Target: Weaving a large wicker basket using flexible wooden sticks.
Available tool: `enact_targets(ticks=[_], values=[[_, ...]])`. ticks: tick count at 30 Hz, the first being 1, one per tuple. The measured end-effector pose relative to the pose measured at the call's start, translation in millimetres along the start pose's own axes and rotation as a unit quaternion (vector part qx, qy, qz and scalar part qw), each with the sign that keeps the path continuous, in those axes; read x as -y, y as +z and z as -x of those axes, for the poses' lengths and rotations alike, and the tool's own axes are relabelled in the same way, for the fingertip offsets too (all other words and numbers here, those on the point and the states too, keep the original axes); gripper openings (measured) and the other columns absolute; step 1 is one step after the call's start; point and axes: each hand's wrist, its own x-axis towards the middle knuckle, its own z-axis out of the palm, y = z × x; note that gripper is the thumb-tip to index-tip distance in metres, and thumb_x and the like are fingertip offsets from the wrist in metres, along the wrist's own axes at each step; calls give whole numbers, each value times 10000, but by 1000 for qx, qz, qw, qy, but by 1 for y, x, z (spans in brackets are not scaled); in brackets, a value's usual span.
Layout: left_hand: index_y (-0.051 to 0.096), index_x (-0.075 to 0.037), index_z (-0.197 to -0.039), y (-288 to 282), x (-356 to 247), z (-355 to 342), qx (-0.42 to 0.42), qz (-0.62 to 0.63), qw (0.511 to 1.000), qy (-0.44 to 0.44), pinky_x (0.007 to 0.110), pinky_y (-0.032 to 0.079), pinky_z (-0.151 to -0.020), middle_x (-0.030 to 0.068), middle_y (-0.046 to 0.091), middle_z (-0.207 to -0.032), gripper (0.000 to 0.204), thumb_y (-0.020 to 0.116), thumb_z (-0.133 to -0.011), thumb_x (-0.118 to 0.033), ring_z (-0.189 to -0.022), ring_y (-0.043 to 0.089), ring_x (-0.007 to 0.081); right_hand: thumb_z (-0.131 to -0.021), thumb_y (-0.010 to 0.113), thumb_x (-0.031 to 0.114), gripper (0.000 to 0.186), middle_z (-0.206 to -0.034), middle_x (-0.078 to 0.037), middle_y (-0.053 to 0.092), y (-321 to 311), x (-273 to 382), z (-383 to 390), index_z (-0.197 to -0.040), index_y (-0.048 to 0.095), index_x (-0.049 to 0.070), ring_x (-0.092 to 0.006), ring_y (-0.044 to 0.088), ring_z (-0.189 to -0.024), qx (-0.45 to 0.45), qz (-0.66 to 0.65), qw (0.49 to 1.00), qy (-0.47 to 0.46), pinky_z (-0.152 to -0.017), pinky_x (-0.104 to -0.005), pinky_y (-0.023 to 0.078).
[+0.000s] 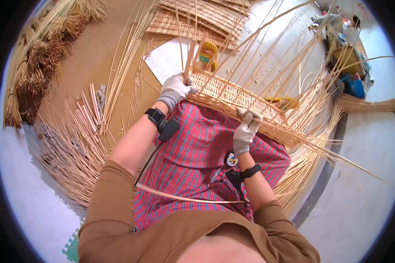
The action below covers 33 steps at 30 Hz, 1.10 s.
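Observation:
A half-woven wicker basket (227, 93) rests along the far edge of my lap, its long upright stakes fanning up and away. My left hand (176, 90), in a pale work glove, is closed at the basket's left corner, by the foot of a flat upright strip (190, 61). The glove hides exactly what its fingers grip. On the near side my right hand (246, 130), also gloved, is closed on the woven rim with its fingers bent. Loose weaver ends (329, 151) trail off to the right of the basket. A red plaid cloth (193, 144) covers my lap.
Woven mats (197, 22) lie stacked at the far side. A yellow container (208, 55) and a written sheet (164, 59) sit beyond the basket. Loose wicker rods (74, 162) spread at left, below tied bundles (44, 65). More rods and a cluttered pile (349, 61) stand at right.

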Motion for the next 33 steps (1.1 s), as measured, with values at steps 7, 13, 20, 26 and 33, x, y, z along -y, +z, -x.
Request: enact_targets(ticks=[7,13,20,26,33], values=[[653,-75,-918,15,-21,8,-108,-179,978,-27,377,545,-760,104,726,-823,707,892,-645,-683,-780,686,258,-1119,469,215,142,-915,-73,639,20,16,3,-1120,483,73,-212,716,-887,-115,-84,979,147,-890,-352,600],[637,-87,-797,10,-19,-2,-119,-101,987,-40,359,517,-642,49,667,-716,550,965,-667,-510,-655,594,175,-1042,565,46,88,-941,-24,650,28,90,20,-1013,647,64,-117,592,-856,107,-21,994,-30,-803,-287,512],[625,-91,-754,14,-2,-19,-125,-133,983,-38,346,461,-603,-5,587,-652,535,949,-700,-514,-620,495,131,-903,784,40,133,-907,14,711,-131,-30,-49,-1001,721,105,-90,638,-743,-79,-124,950,275,-619,-226,511],[616,-11,-982,7,-33,9,-229,-43,971,52,379,503,-657,82,672,-775,353,798,-934,-309,-727,607,165,-877,816,38,194,-900,-1,723,-131,-62,-39,-1004,697,125,-119,677,-724,-82,-178,933,301,-577,-241,537],[681,-72,-1184,77,-61,24,185,-262,946,-48,359,562,-533,126,753,-891,352,631,-1028,-384,-614,715,185,-864,811,2,247,-913,9,679,-134,-44,-33,-998,626,97,-124,645,-797,-72,-131,955,255,-729,-270,553]])
